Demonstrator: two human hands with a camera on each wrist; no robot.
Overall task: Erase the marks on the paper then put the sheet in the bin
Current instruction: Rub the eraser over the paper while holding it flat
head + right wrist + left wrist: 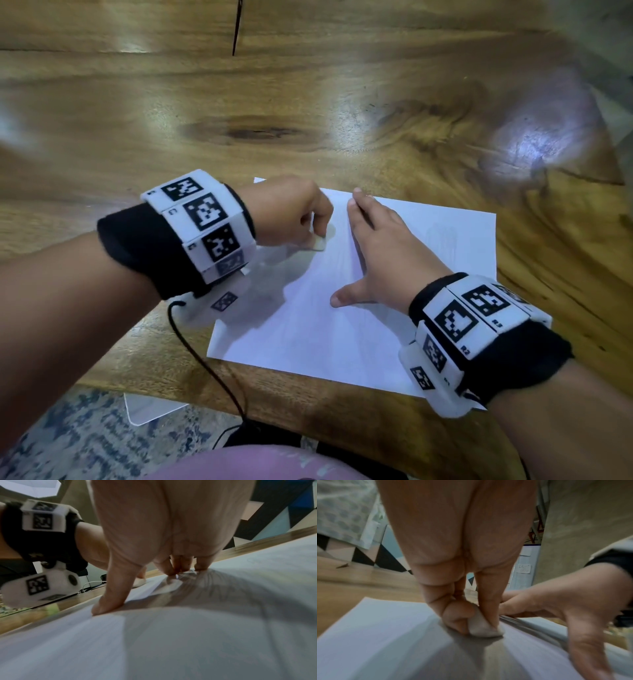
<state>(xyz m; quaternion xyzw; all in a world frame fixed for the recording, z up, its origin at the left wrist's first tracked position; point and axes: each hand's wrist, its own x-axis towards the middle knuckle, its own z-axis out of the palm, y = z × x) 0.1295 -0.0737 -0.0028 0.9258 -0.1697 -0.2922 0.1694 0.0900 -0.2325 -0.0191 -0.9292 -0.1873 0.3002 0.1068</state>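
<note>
The left hand (294, 212) pinched the eraser (318, 244) against the paper (342, 329) on the surface (308, 102), the right hand (376, 253) pressing it flat, fingers straight. Faint marks apparently remained; no bin was visible.

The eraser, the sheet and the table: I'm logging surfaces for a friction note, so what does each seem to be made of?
Eraser: looks like soft off-white rubber or vinyl, matte, with rounded, worn edges; the left hand pinches it.
Sheet: thin white paper, matte, lying flat under the right hand.
Table: seemingly solid wood with a glossy varnish; grain, a dark knot and bright reflections show.
</note>
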